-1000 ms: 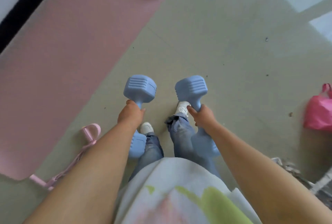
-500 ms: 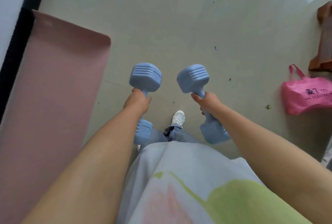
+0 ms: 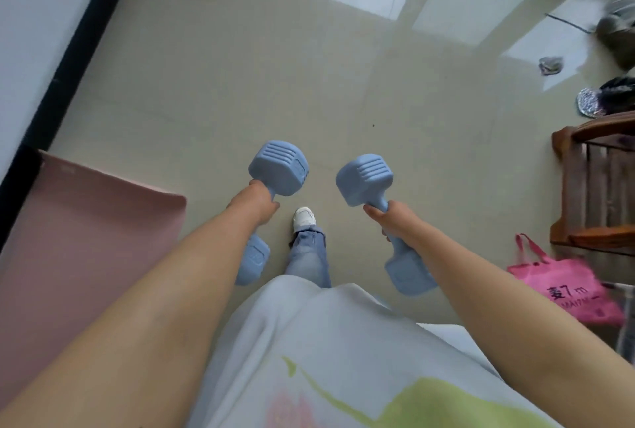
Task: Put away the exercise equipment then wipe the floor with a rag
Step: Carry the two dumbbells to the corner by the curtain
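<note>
I have a blue dumbbell in each hand, carried low in front of my body over the tiled floor [image 3: 240, 77]. My left hand [image 3: 256, 202] has its grip wrapped right round the handle of the left dumbbell [image 3: 279, 168], and my right hand [image 3: 395, 221] is curled just as fully round the handle of the right dumbbell [image 3: 365, 178]; both weights tilt with the far head raised and the near head hanging by my legs, which I judge is simply how they balance when held mid-handle for walking. The pink mat [image 3: 79, 249] lies flat on the floor at the near left, against the wall's dark skirting, not yet put away. At the right stand a wooden rack [image 3: 594, 183] and, nearer, a pink bag [image 3: 563, 290]; I cannot tell where the weights belong.
</note>
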Motion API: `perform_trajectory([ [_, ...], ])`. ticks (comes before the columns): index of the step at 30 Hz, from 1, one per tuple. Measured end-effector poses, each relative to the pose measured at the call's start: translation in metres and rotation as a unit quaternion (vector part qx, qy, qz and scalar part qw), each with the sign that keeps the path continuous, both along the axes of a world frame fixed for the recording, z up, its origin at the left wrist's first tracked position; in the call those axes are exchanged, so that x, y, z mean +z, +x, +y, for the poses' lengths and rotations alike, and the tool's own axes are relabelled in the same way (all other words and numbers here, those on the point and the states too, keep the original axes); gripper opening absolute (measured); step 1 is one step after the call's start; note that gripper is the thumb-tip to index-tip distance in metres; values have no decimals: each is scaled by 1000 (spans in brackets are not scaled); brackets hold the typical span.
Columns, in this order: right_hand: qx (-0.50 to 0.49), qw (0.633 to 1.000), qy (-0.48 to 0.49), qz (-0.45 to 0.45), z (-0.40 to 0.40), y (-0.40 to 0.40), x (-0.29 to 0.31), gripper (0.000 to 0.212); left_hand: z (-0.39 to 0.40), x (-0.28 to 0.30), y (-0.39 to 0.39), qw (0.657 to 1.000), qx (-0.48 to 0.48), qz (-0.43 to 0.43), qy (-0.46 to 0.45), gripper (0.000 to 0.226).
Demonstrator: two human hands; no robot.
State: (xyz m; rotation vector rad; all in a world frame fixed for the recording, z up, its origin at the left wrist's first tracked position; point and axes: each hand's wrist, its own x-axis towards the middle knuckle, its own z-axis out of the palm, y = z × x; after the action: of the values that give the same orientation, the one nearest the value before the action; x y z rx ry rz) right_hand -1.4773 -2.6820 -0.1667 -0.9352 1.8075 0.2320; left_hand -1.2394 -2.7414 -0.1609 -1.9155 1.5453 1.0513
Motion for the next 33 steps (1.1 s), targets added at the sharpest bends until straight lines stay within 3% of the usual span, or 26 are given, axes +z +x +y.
perform_trajectory([
  [11, 22, 999, -24, 0, -291, -97, 12, 35, -279, 15, -74, 1000, -6, -25, 2, 61],
  [20, 122, 992, -16, 15, -535, -170, 9, 43, -481, 16, -142, 998, 33, -51, 25, 66],
  [33, 158, 986, 35, 44, -844, -163, -16, 36, -758, -14, -118, 995, 38, -57, 79, 69],
])
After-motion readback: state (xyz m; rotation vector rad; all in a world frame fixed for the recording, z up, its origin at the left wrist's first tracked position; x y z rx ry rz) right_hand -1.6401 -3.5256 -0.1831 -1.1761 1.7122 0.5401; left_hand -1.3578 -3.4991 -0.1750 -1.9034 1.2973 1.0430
